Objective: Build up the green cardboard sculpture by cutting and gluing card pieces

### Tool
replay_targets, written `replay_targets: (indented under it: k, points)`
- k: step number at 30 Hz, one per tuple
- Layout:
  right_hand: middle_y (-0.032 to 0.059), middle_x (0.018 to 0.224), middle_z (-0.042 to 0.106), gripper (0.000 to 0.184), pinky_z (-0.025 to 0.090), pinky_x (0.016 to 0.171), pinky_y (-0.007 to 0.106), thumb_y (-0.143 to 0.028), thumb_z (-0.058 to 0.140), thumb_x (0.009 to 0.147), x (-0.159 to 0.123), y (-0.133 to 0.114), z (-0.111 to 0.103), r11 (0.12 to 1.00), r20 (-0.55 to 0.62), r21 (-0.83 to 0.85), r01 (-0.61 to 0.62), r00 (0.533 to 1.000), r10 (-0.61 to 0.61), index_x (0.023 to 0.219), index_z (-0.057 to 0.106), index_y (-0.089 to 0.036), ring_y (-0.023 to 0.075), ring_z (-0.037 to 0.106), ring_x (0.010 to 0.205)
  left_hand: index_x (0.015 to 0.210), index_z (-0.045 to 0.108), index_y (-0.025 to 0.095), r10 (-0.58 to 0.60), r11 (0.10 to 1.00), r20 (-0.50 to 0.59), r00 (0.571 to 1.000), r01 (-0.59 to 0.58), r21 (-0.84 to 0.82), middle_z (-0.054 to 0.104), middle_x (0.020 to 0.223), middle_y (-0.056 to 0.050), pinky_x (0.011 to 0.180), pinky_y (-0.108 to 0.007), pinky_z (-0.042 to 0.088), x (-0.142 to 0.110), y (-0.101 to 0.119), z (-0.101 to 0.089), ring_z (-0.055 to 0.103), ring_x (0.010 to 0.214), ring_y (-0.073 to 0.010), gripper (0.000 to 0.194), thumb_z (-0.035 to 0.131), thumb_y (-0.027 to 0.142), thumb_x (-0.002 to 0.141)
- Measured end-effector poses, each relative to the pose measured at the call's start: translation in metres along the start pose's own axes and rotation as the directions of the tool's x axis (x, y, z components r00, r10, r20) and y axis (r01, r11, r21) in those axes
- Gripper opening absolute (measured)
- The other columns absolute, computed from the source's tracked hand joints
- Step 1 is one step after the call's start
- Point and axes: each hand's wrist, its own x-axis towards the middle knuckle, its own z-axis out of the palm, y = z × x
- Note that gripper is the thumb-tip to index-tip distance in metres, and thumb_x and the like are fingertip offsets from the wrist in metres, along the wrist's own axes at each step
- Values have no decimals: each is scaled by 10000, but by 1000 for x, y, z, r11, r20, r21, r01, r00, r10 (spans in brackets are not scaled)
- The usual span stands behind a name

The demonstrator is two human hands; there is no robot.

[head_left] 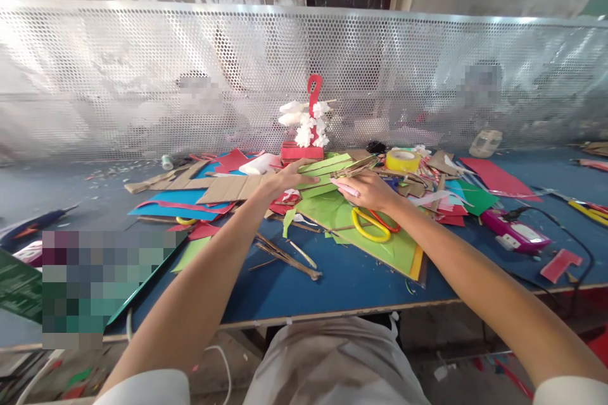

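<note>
My left hand (295, 176) is closed on the left end of some light green card strips (323, 168) with brown edges. My right hand (373, 190) is closed round a slim pink object (346, 187), which looks like a pen or marker, its tip close to the strips. A bundle of thin brown twigs or strips (356, 166) lies just above my right fingers; whether they touch it I cannot tell. Green sheets (399, 250) lie below my hands, with yellow-handled scissors (373, 231) on top. Behind stands a red base (302, 152) bearing a red curved piece (314, 90) and white flowers (306, 133).
A perforated metal screen (142, 76) runs along the back of the blue table (266, 297). Around lie brown cardboard (237, 190), yellow tape (403, 160), loose twigs (289, 256), a purple corded device (515, 232), pliers (586, 209) and a green board (147, 278).
</note>
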Motion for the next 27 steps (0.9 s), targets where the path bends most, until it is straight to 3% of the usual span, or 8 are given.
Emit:
replay_targets:
  k: [5,10,19,27]
  points:
    - [114,1112,826,279,630,927,390,-205,615,1012,-1,-1,1,1000,-50,-27,-4,999,2,1247,763,-194,251,781,980,1305,694,303,8,1000,-8,1000,-8,22,725,1306,-60,946,-350,544,1,0,0,630,1275,-366,739,940,409,617]
    - [102,1143,825,297,625,969,405,-218,629,1013,0,-2,-2,999,-2,17,-33,999,33,1277,764,-231,254,781,1029,1274,713,302,48,999,-4,999,-48,-3,746,1243,-61,929,-330,542,2,-1,-1,641,1253,-342,697,922,343,611]
    - [107,1140,829,282,634,924,390,-214,613,1013,0,-2,-2,998,-18,-55,-17,1000,16,1247,770,-204,253,786,997,1313,708,319,58,998,23,998,-58,18,737,1291,-51,933,-310,535,17,-21,-5,664,1234,-312,697,917,415,655]
    - [90,1061,839,249,619,879,358,-187,603,1006,2,-3,-3,993,-31,-113,24,999,-28,1192,768,-195,237,782,937,1320,704,312,34,999,3,999,-34,36,734,1294,-70,941,-335,551,10,-12,-2,665,1227,-320,717,904,440,643]
